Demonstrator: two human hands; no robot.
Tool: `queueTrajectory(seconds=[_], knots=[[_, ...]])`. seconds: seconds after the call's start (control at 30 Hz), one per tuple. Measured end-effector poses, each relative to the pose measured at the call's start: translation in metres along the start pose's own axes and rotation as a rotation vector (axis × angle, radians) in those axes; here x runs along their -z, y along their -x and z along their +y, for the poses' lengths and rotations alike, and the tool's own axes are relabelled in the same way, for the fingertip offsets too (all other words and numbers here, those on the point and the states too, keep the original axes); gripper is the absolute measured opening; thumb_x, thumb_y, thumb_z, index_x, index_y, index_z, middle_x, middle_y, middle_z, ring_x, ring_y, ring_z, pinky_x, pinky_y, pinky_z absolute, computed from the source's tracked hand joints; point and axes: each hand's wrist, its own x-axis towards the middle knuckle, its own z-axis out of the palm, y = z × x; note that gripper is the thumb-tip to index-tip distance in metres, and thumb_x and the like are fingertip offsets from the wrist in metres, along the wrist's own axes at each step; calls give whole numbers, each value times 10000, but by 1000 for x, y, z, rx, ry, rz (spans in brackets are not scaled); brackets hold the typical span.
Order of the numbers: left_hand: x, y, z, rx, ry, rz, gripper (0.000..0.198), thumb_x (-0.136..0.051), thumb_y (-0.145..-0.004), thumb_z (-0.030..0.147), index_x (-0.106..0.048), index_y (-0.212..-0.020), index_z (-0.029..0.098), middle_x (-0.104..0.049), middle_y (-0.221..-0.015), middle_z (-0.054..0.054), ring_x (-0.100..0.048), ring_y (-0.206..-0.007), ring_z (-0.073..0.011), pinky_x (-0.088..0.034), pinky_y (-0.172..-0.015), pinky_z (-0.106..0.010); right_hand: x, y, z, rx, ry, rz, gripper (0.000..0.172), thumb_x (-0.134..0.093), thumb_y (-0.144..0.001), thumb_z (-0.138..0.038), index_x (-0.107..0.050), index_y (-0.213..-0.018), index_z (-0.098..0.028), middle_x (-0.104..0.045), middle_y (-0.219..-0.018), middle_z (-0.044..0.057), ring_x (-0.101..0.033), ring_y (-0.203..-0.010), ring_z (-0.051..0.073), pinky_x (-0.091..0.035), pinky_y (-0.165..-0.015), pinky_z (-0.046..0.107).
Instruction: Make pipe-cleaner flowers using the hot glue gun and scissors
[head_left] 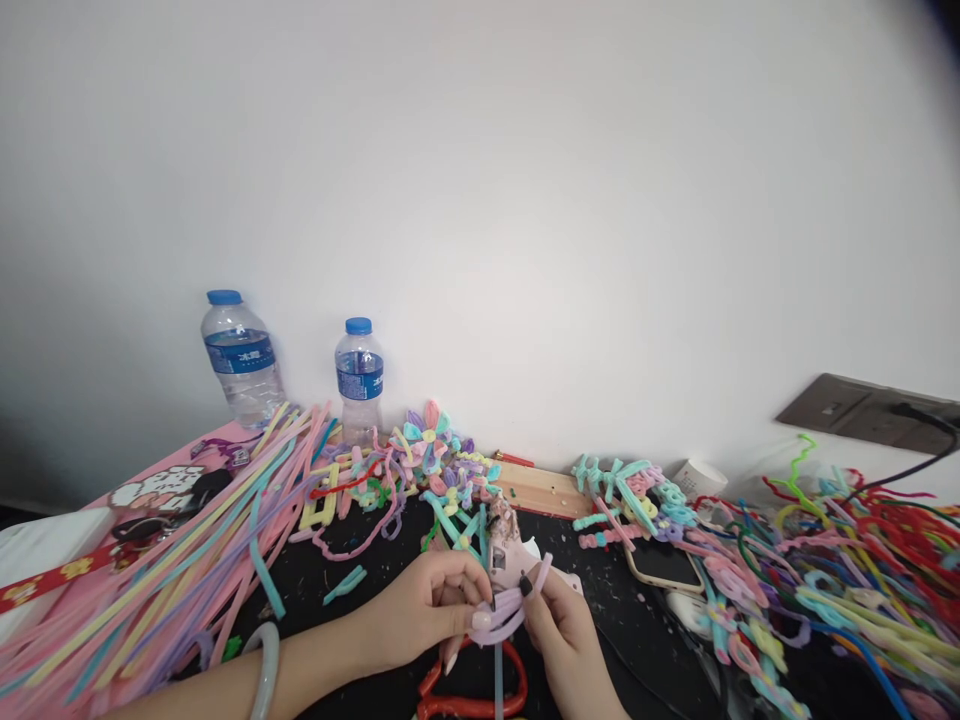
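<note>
My left hand [435, 610], with a pale bangle on the wrist, pinches one side of a looped lilac pipe cleaner [504, 612] between thumb and fingers. On its other side my right hand [562, 635] closes around the same loops, and one end sticks up past the thumb. Just behind them lies a pale pink glue gun [508, 555] with a brownish, crusted tip, partly covered by the hands. A translucent stick [499, 685] runs below the loops. Red-handled scissors [517, 690] lie beneath the hands, their blades hidden.
Long pastel pipe cleaners [225, 520] spread over the left side. Two water bottles [360, 375] stand by the wall. Finished pipe-cleaner flowers [431, 440] are piled behind. A phone [664, 565], a white cup [699, 480] and a tangle of coloured pipe cleaners [862, 590] lie right.
</note>
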Motion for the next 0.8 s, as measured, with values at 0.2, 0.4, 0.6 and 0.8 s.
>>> queueTrajectory(seconds=[0.2,0.4,0.6,0.8], knots=[[2,3,-2,-29,-99,17,302,-721,-694,351,-581,-857,138,-527,-609,45,-464,-421,-54,-365,-407,-158,2,0,0,-24,47,26,400,-436,-869,-505,-543,-710,-154,-429,-595,-23,-337,-532,109,-299,-476,204],[2,4,-1,-76,-396,98,238,-713,-682,233,-619,-874,128,-446,-517,74,-396,-447,-60,-291,-447,-164,0,1,-1,-7,59,50,408,-428,-869,-510,-512,-674,-162,-348,-559,-47,-275,-500,98,-238,-438,203],[3,4,4,-194,-590,197,122,-644,-728,196,-684,-834,150,-549,-666,13,-456,-534,-88,-350,-517,-186,0,0,1,-2,26,58,375,-436,-877,-474,-451,-645,-181,-324,-550,-56,-267,-484,93,-228,-422,202],[4,3,6,-190,-627,237,120,-677,-719,219,-716,-812,154,-588,-625,6,-482,-529,-100,-367,-538,-200,0,0,0,-22,12,32,374,-430,-877,-484,-459,-661,-181,-322,-566,-54,-255,-489,95,-226,-426,204]])
